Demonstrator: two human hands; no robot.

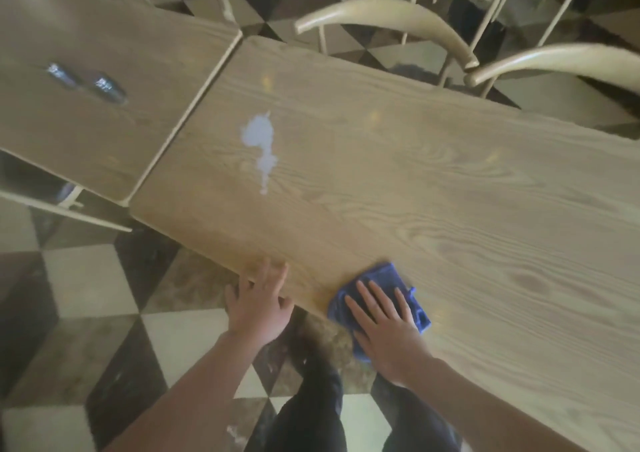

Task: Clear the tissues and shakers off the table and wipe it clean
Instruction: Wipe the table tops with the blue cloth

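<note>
The floor (86,278) is a checkered pattern of dark and pale tiles, visible below and beyond the furniture. Two wood-grain surfaces stand edge to edge with a narrow seam between them. The larger counter (450,192) runs from the seam toward the right edge of the view. The adjoining counter (104,88) lies to the left of the seam.

Pale curved-back chairs (381,12) stand along the far side of both counters.

The person stands at the near edge of the larger counter; dark trouser legs (311,417) show below the forearms.

A pale, irregular spill (259,140) lies on the larger counter, near the seam and well apart from both hands.

The right hand (384,323) lies flat, palm down, fingers extended and spread, pressing on a blue cloth (388,275). The hand does not clench the cloth; it rests on top. The cloth lies at the near edge of the larger counter, with one part hanging over the edge.

The left hand (259,302) is released and holds nothing. Its fingertips touch the near edge of the larger counter, just beside the cloth.

Two shakers (86,83) with shiny tops stand on the adjoining counter, close together. The view there is blurred.
</note>
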